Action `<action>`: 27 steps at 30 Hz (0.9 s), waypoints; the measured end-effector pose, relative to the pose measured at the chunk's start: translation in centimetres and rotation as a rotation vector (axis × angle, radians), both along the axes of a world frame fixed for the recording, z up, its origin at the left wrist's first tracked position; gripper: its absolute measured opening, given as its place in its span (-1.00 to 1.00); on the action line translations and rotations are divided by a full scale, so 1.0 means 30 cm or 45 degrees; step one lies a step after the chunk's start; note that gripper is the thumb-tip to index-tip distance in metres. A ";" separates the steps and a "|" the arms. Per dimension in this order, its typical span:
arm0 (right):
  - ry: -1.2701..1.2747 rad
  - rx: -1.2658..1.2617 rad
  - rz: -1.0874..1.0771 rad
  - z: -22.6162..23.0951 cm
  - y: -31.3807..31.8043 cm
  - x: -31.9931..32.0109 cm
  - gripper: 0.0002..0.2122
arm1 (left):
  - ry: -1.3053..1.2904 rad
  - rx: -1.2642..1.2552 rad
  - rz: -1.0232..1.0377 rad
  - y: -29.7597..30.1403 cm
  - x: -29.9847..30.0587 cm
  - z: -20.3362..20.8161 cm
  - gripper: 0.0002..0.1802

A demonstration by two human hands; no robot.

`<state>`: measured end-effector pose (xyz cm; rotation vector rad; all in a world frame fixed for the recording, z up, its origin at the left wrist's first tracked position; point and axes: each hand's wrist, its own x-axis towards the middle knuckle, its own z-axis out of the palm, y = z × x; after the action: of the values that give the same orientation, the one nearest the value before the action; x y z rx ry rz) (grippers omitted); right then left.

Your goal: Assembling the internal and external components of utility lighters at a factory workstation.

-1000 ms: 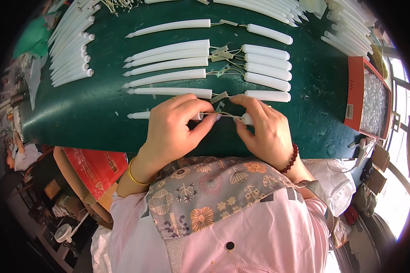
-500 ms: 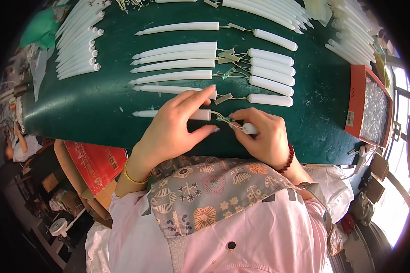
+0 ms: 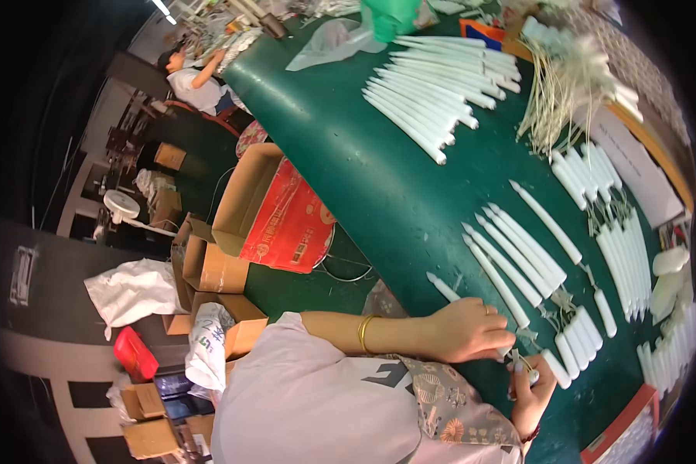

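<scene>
A white taper-shaped electric candle [image 3: 443, 287] lies on the green table, its tip showing beyond my left hand [image 3: 472, 332]. My left fingers are curled closed over its body, hiding most of it. Close by, my right hand [image 3: 530, 390] pinches a short white tube [image 3: 533, 377] at the thin wires. Where the wires run between my hands is partly hidden. Beside my hands lie several more taper candles [image 3: 496, 282], wired to short white tubes [image 3: 571, 352].
Loose white tapers [image 3: 425, 100] lie in a fan on the green table [image 3: 325, 131]. Pale wires [image 3: 553, 100] are bundled at the far side. A red-edged box [image 3: 620, 425] stands right of my hands. Cartons [image 3: 286, 224] stand left of the table; a person [image 3: 197, 87] sits farther off.
The view has swung to the left, bringing in more floor and cartons. My left fingers, spread before, are now curled closed near the right hand. The right hand still holds the short tube.
</scene>
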<state>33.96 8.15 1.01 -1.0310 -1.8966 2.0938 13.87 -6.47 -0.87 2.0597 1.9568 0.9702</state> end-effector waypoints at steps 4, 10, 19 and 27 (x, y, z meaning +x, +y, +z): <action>0.037 -0.118 0.060 0.037 0.001 -0.042 -0.85 | -0.055 0.096 0.044 -0.023 -0.007 0.018 -0.65; -0.084 -0.077 0.231 0.035 0.028 -0.042 -0.86 | 0.032 0.063 -0.086 -0.011 -0.041 0.019 -0.67; -0.253 0.038 0.309 0.023 0.026 -0.001 -0.89 | -0.003 -0.064 -0.233 0.030 -0.038 -0.016 -0.62; -0.023 -0.029 0.283 0.032 0.040 -0.054 -0.87 | 0.016 -0.042 -0.085 0.036 -0.059 0.038 -0.62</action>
<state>32.33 9.34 1.97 -0.8823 -2.0873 2.2336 12.09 -5.40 0.27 2.1043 1.8837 0.9077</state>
